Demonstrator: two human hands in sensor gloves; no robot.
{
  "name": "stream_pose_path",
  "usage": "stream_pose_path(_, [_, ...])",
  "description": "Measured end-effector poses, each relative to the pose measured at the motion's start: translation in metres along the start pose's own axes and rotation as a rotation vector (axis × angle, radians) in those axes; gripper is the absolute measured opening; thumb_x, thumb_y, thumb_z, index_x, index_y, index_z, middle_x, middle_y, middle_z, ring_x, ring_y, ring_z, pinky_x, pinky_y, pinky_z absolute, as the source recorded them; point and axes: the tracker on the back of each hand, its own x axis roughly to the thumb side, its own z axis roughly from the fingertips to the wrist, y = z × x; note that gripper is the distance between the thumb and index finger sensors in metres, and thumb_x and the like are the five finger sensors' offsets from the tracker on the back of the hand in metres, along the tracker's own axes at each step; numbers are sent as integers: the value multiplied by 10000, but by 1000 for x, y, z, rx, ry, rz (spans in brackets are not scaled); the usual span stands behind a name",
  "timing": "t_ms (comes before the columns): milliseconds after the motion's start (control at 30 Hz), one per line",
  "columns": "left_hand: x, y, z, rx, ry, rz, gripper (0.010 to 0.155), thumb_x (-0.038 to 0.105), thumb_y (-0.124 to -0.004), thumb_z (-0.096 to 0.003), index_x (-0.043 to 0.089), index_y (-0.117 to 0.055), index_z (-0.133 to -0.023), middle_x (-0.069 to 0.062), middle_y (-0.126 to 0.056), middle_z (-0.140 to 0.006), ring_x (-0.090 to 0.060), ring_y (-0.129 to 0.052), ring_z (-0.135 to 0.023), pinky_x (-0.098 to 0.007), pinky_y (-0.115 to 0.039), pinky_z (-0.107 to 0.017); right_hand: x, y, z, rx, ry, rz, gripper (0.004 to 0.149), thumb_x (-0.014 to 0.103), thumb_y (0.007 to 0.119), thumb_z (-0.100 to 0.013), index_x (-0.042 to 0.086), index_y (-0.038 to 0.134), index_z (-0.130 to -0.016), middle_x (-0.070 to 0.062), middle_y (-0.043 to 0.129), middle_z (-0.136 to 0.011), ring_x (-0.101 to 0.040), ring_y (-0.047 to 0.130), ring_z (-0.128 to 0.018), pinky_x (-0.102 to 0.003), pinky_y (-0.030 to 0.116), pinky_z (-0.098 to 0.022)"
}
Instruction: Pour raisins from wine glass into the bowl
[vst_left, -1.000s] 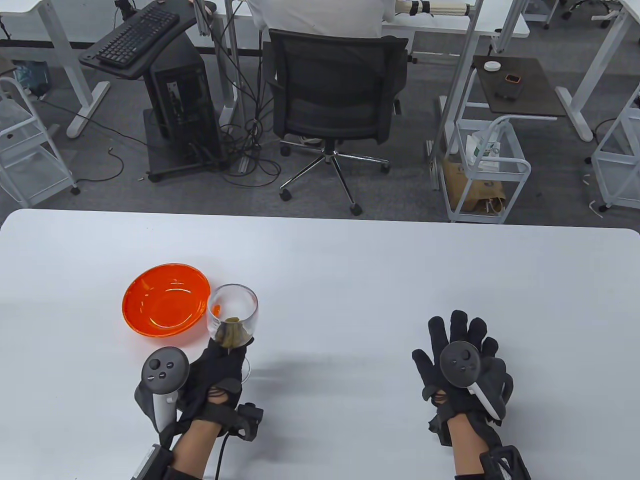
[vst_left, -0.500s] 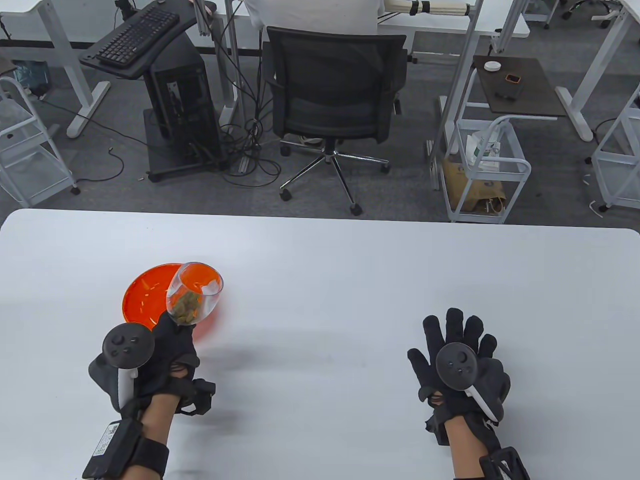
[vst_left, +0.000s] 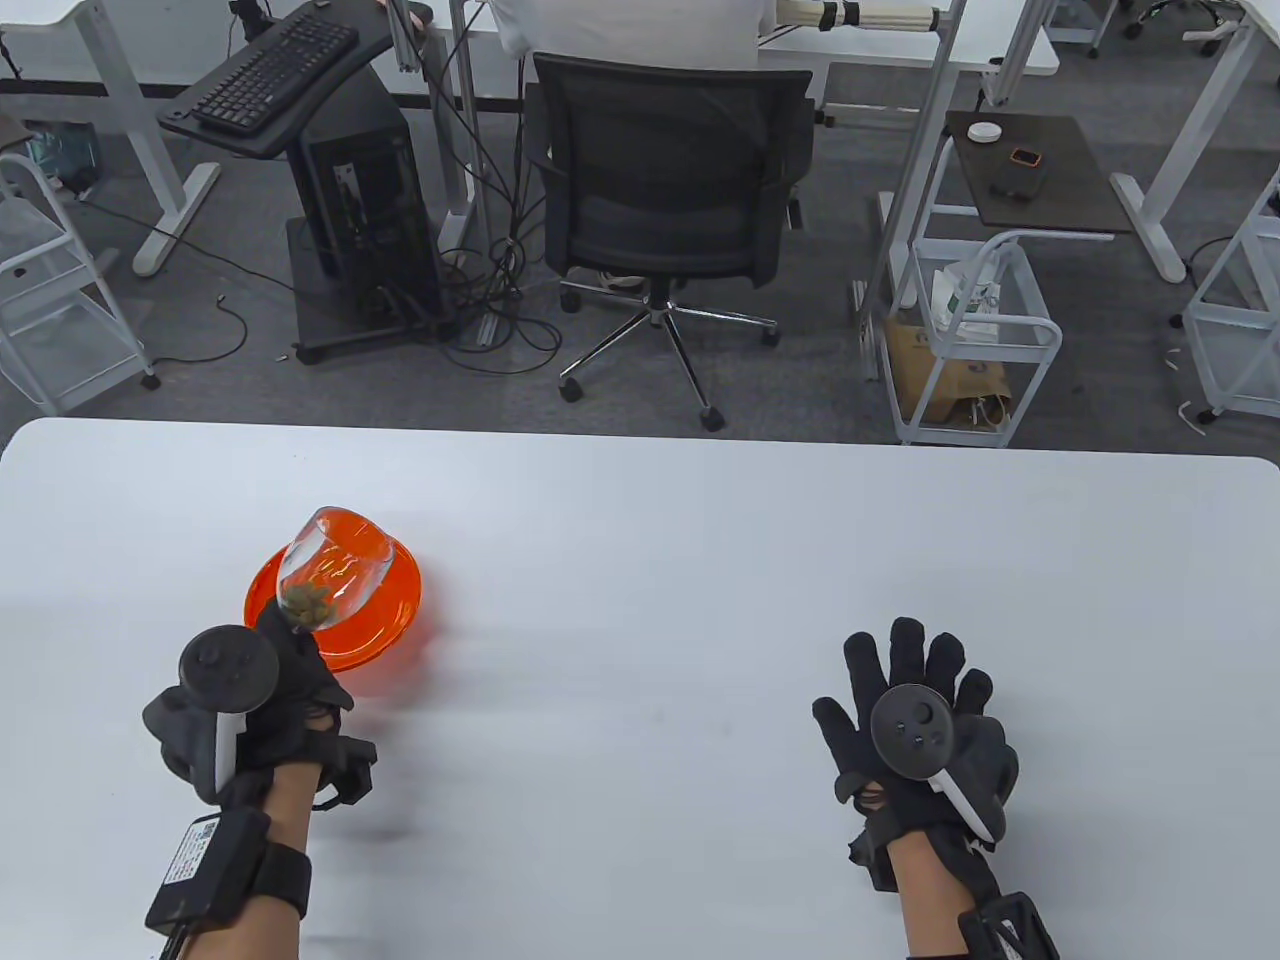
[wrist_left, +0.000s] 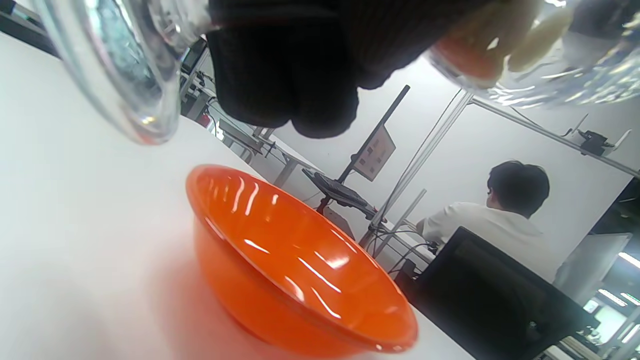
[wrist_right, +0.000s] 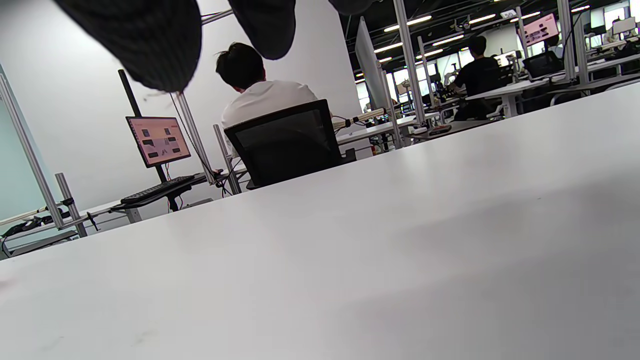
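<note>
— Raisins (vst_left: 308, 601) sat low in the wine glass (vst_left: 330, 572), right? Where was the glass?

— It was up in the air, tipped over the orange bowl (vst_left: 390, 600). Its open end leaned out past the near edge of the bowl. The raisins were still bunched in the bottom of the glass.

— Who held it?

— The left hand (vst_left: 262, 700) held it from below, fingers wrapped around the lower part. In the left wrist view the dark fingers (wrist_left: 285, 65) pressed on the clear glass (wrist_left: 115, 75), and the bowl (wrist_left: 280, 260) sat under them on the white bench (wrist_left: 75, 225).

— Was anything in the bowl?

— I saw only shiny orange inside it.

— And the other hand?

— The right hand (vst_left: 915, 715) lay flat on the bench (vst_left: 700, 600), far off to the side, fingers spread wide and holding nothing.
</note>
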Motion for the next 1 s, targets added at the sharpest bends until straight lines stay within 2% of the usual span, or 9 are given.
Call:
stream_pose_path(300, [-14,8,-15,65,25,-173,530,277,-762,-440,281,-697,-966,-17,-917,-900,-293,-841,-884,-528,-286,-767,7,4,0,16,-24,23,694,495,771,-525,201,507,-1096,-217,207,-1201,-596,102,-1017,-707,6,-666])
stream_pose_path(533, [-18,3,-19,73,25,-248,521,263,-779,-438,280,-722,-956,-32,-915,-912,-311,-808,-919,-515,-258,-767,9,6,-1,28,-29,36,689,495,772,-526,202,514,-1094,-222,210,-1199,-599,103,-1016,-708,6,-664])
stream_pose_path(1000, [-13,-9,-23,64,-53,-424,523,252,-787,-438,290,-736,-957,-38,-907,-936,-311,-803,-925,-493,-231,-771,12,9,-1,53,-44,34,685,497,770,-526,193,527,-1090,-229,219,-1199,-605,133,-1019,-712,9,-662])
